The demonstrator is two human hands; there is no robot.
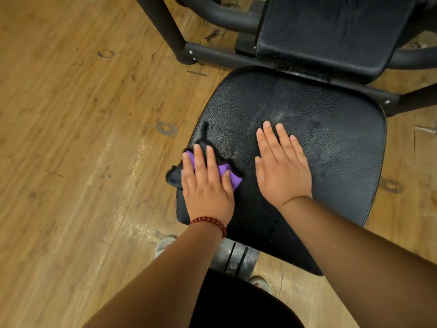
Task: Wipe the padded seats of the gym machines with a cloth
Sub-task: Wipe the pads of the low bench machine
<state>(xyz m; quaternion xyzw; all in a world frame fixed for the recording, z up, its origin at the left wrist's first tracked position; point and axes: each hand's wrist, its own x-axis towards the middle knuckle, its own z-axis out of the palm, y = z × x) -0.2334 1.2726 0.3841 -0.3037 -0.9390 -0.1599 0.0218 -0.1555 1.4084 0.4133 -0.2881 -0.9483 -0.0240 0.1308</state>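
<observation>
- The cloth (225,171) is purple and black. It lies bunched up on the left edge of the black padded seat (331,138), on the side close to the person.
- The left hand (205,183) lies right on top of the cloth. Its fingers (201,159) are straight and a little apart. They press the cloth down flat and do not curl round it.
- The right hand (281,166) lies flat on the bare middle of the seat, just beside the cloth. Its fingers (269,138) are straight and close together, and they hold nothing.
- Most of the seat lies to the right of the cloth and farther away, toward the back pad (326,31).
- The seat looks dull and smudgy out there, so I think the wiping is far from done.
- The next wipe probably has to go right and away from the person.
- The right hand is in the way of a wipe to the right, so it would likely need to lift or slide off.
- The cloth hangs a bit over the seat edge above the wooden floor (71,114), so it could slip off.
</observation>
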